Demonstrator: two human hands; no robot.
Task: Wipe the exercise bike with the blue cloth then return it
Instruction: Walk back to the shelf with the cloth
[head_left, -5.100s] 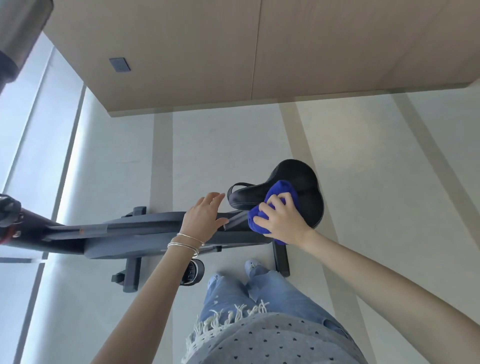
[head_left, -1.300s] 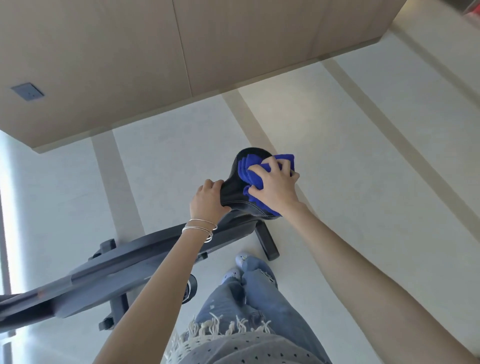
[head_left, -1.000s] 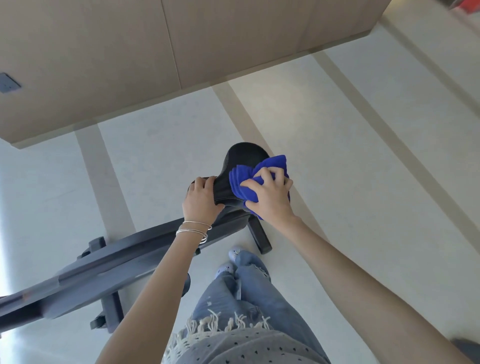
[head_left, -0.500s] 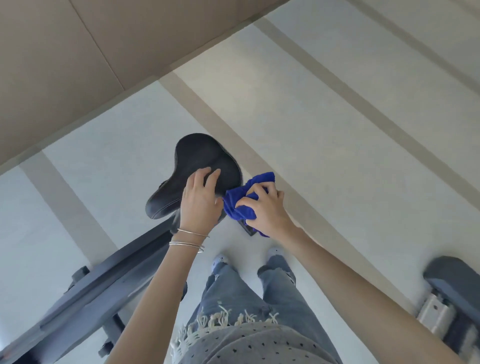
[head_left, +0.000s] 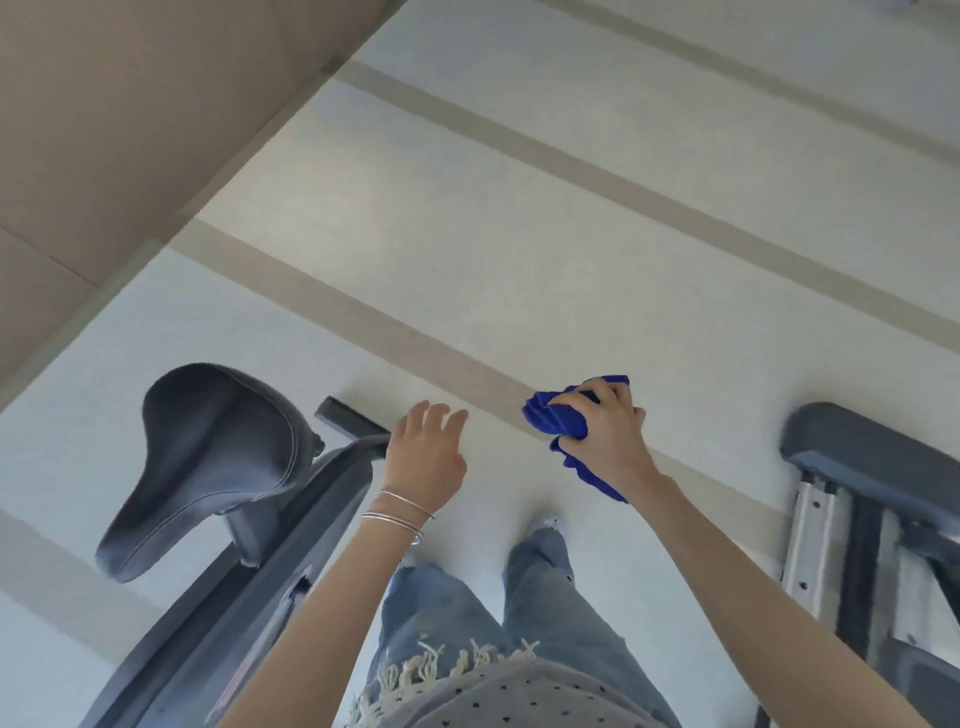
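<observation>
**The blue cloth is bunched up in one hand**

The right hand is closed around the blue cloth. The cloth is scrunched into a ball, and one end hangs down under the wrist. It is up in the air, not touching anything.

The left hand is open, with the fingers spread a little. It holds nothing. It floats just beside the frame of the exercise bike, near the dark bar at the back. I cannot tell if it touches the frame.

The bike seat is off to the left of the left hand. The cloth is well apart from it, out to the right.

Right of the cloth hand there is another grey machine on the floor.

The cloth looks soft and floppy, and very light, I think. It will squash into any shape, so a full grab around the bunch works best. Loose ends may dangle and catch on things. It will not break if it drops.

The bike looks hard and heavy. It likely stays put when pushed on.
</observation>
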